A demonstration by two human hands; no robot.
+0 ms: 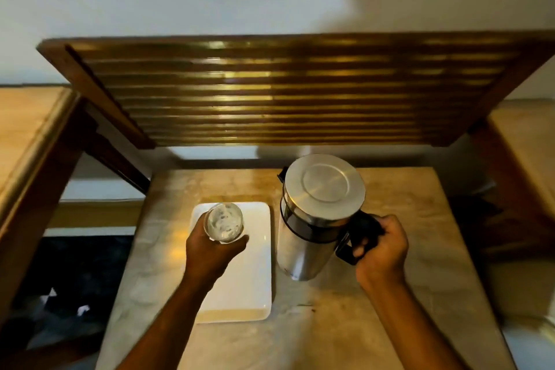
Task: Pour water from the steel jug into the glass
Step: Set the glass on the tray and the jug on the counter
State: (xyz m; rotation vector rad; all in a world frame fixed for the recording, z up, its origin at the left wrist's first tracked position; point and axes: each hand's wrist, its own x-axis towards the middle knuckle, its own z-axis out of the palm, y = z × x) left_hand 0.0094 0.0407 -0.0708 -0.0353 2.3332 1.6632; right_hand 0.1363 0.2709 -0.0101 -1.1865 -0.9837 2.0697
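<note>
The steel jug [312,219] stands upright on the small table, its flat steel lid on and its black handle turned to the right. My right hand [381,246] is wrapped around that handle. Left of the jug a clear glass [223,222] is held over the far end of a white rectangular tray [255,279]. My left hand [213,252] grips the glass from below and from the left. I cannot tell whether the glass rests on the tray or is lifted off it.
The small stone-topped table [390,309] stands against a slatted wooden headboard [285,93] that leans toward the wall. A wooden surface [27,135] lies at the far left and another at the right edge. The floor at the lower left is dark.
</note>
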